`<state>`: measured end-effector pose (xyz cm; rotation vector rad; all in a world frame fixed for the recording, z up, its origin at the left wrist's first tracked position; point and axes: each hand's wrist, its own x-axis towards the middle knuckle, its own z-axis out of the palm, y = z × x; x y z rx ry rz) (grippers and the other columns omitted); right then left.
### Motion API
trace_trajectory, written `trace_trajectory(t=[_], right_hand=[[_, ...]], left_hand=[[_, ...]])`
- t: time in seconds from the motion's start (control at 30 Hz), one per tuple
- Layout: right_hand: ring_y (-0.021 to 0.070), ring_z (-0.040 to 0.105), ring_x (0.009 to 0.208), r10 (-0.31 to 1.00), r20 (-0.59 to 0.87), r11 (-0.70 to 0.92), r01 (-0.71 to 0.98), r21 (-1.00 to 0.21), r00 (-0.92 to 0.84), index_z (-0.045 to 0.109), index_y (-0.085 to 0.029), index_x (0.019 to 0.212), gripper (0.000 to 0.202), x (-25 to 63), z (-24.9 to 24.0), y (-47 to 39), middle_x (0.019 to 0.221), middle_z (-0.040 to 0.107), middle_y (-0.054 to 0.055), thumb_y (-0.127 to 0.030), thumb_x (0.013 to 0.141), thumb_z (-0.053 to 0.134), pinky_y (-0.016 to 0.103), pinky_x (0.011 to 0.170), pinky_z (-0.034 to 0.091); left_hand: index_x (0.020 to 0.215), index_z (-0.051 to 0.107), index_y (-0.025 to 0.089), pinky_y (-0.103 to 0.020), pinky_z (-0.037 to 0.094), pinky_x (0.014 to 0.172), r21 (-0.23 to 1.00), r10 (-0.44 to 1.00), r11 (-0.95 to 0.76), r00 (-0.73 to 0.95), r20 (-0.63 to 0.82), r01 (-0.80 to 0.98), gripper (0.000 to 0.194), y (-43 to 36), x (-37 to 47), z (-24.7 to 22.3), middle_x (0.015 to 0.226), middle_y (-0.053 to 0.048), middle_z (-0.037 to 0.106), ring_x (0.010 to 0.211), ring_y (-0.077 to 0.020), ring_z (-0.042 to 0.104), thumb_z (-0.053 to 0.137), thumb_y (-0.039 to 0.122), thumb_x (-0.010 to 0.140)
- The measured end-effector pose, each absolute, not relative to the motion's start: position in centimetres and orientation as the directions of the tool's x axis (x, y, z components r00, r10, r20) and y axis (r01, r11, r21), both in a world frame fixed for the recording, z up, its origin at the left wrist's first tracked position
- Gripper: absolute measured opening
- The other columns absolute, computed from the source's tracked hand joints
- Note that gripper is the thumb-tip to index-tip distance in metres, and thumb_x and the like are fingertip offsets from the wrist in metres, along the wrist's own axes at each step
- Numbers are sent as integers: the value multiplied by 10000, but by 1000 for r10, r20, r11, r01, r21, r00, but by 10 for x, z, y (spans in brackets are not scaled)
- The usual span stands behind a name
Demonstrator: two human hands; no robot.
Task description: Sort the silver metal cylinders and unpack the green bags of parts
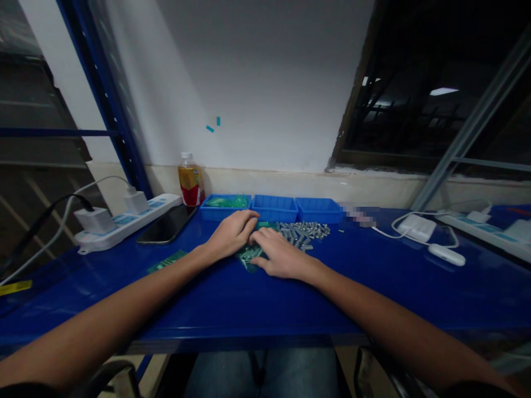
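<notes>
A green plastic bag (248,264) with small metal pieces showing through it lies on the blue table under my two hands. My left hand (233,232) is bent over its far left side, its fingertips partly hidden, thumb pointing toward the right hand. From the right, my right hand (282,255) curls over the bag, with the bag between its thumb and bent fingers. The two hands nearly touch. Just beyond the right hand spreads a pile of metal standoffs and screws (305,232). Near my left forearm lies another green bag (168,261), also with pieces inside.
Along the wall stand three blue bins (276,209); the left one holds green bags. A drink bottle (191,182), a phone (168,225) and a power strip (124,224) are at left. White chargers and cables (418,228) lie at right, near another power strip (489,232).
</notes>
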<state>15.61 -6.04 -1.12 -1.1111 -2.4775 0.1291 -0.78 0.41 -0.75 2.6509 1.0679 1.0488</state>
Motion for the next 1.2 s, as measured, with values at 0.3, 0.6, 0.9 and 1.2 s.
trace_trajectory(t=[0.3, 0.6, 0.9, 1.2], right_hand=[[164, 507, 814, 703, 642, 659, 618, -428, -305, 504, -184, 1062, 388, 159, -4, -53, 926, 512, 37, -9, 716, 495, 295, 750, 430], [226, 473, 877, 487, 753, 710, 702, -47, -443, 585, -160, 899, 230, 169, 3, -51, 879, 558, 91, -36, 803, 417, 366, 806, 402], [188, 550, 824, 752, 649, 614, 487, -622, -119, 608, -160, 861, 297, 152, 6, -58, 837, 606, 66, -432, 875, 490, 336, 767, 430], [162, 557, 729, 843, 538, 535, 94, -840, 17, 606, -165, 794, 280, 168, 9, -39, 764, 622, 21, -437, 816, 541, 275, 680, 425]], left_hand=[[792, 607, 162, -311, 433, 690, 457, 762, -645, 469, 447, 612, 438, -2, -10, 16, 788, -55, 640, 745, -197, 577, 318, 474, 903], [817, 572, 138, -208, 355, 453, 934, 873, -219, 484, 58, 283, 446, -15, 4, 14, 700, -27, 565, 537, -106, 503, 384, 540, 858], [841, 540, 156, -280, 426, 665, 529, 666, -732, 288, 688, 430, 180, -16, -1, 16, 779, -27, 551, 733, -150, 515, 414, 275, 889], [1001, 623, 229, -380, 397, 870, -10, 308, -886, 603, 736, 464, 276, -32, -4, 18, 1049, -65, 589, 1008, -206, 496, 414, 108, 868]])
